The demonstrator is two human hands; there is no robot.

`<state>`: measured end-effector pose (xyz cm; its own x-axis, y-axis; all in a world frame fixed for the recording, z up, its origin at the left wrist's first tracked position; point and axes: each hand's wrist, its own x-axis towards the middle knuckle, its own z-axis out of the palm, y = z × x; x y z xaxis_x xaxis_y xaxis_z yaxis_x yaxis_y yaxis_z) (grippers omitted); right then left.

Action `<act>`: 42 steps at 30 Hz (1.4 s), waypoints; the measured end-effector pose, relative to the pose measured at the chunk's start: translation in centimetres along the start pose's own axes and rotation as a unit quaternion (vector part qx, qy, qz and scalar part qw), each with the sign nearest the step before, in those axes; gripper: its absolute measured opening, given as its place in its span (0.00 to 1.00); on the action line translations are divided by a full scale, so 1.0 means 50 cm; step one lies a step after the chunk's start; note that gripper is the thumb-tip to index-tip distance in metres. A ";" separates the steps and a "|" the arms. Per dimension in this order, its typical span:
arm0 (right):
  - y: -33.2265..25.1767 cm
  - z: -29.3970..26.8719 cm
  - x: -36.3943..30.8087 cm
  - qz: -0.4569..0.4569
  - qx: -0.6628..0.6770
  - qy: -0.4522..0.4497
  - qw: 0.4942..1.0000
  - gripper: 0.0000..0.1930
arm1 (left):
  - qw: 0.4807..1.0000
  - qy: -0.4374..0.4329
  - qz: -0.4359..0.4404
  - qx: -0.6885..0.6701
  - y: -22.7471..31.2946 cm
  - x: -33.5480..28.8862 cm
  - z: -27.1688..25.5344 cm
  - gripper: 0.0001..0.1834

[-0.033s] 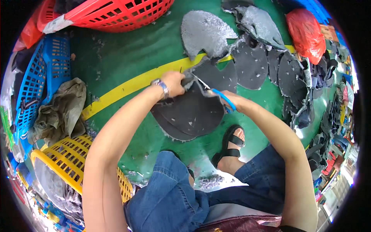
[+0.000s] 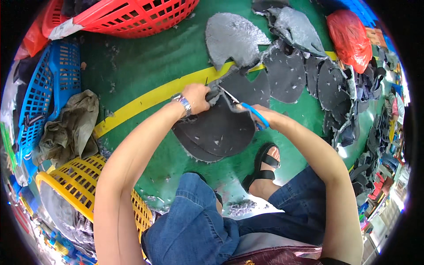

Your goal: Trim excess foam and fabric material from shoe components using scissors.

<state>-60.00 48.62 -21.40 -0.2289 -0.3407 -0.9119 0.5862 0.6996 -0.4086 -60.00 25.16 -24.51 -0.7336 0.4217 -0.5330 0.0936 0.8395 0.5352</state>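
Note:
My left hand (image 2: 196,98), with a metal-banded watch on its wrist, pinches the fuzzy grey edge of a dark fabric sheet. My right hand (image 2: 267,115) holds scissors with blue handles (image 2: 259,114). Their slim blades point up and left, along the sheet's edge near my left fingers. Below the blades hangs a rounded dark grey piece (image 2: 216,132), apparently overlapping another layer. Further rounded dark pieces (image 2: 286,73) run off to the right, joined by ragged strips. A silvery-grey piece (image 2: 234,39) lies beyond them on the green floor.
A red basket (image 2: 137,20) stands at the far left, with a blue basket (image 2: 66,66) nearer. A crumpled olive cloth (image 2: 70,123) lies above a yellow basket (image 2: 75,181). At the far right sits a red plastic bag (image 2: 350,39). A yellow line (image 2: 154,98) crosses the floor.
Almost nothing differs. My left hand and the fabric edge have shifted very slightly; the scissors keep nearly the same place and angle.

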 end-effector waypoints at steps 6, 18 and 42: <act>0.023 0.004 0.018 -0.054 -0.086 0.022 0.995 0.29 | 0.991 0.128 0.038 0.008 -0.019 -0.045 0.027 0.13; 0.071 -0.058 -0.033 0.029 -0.252 0.133 0.958 0.41 | 0.972 -0.133 0.182 0.070 0.056 -0.294 -0.075 0.14; -0.008 -0.129 -0.044 0.015 -0.058 0.042 0.997 0.31 | 0.999 0.031 0.039 0.001 0.061 0.079 0.030 0.21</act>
<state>-64.73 53.14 -19.48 -0.2803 -0.2678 -0.9218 0.5004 0.7788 -0.3784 -61.60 29.90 -25.98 -0.7648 0.4631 -0.4480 0.1527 0.8058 0.5722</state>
